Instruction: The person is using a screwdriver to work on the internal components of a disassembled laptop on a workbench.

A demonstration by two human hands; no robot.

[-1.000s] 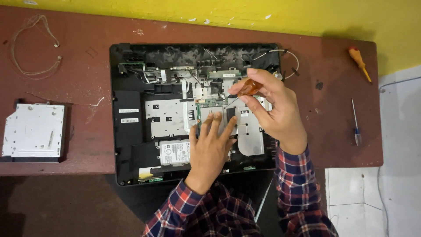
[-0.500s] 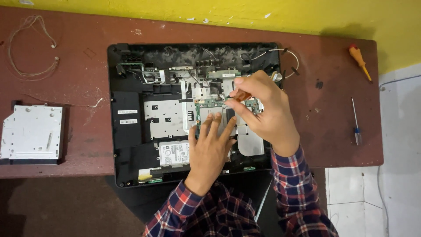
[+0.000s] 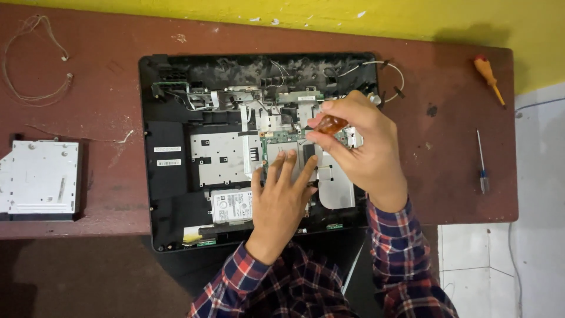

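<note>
Head view: two hands over one opened black laptop chassis [image 3: 170, 194]; right hand [image 3: 365, 153] pinches one amber screwdriver handle [image 3: 331, 123], shifted slightly lower-left; left hand [image 3: 282, 200] stays flat, fingers spread, holding nothing.

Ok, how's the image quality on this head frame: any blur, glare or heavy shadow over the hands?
Head view: sharp, evenly lit, no motion blur on the left hand or right hand; only soft shadows under them on the opened laptop; no glare, though the amber screwdriver handle glows slightly; lower left of frame is dark.

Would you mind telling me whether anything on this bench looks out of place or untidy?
The opened laptop chassis overhangs the table's front edge, and pale debris lies scattered left of it. A loose wire sits tangled at the far left.
</note>
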